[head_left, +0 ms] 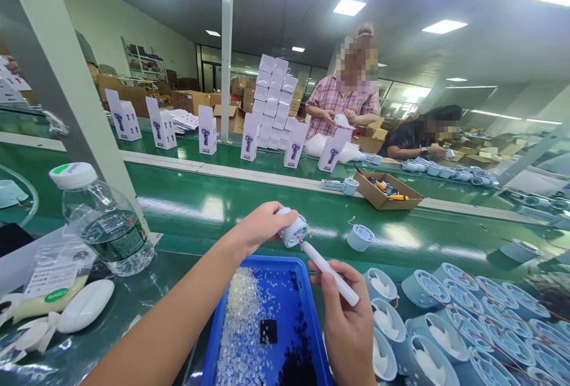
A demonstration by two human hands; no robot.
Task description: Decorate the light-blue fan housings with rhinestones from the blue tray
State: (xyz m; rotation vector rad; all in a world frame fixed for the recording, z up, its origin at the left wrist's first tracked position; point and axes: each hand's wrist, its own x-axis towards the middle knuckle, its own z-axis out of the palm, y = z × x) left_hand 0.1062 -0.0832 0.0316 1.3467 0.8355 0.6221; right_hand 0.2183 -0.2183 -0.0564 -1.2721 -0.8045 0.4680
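Observation:
My left hand (258,228) grips a small pale blue round housing (293,231) with thin wires at its side. My right hand (347,320) holds a white pen-shaped tool (329,273), whose tip touches the housing. Both hands hover over a blue tray (307,315) filled with tiny clear and dark parts and one black square piece.
Several pale blue round housings (463,315) with wires lie at the right. One housing (360,237) sits on the green conveyor (214,202). A water bottle (102,220) stands at the left. White product boxes (274,104) and a cardboard box (388,190) lie beyond; two people work across the belt.

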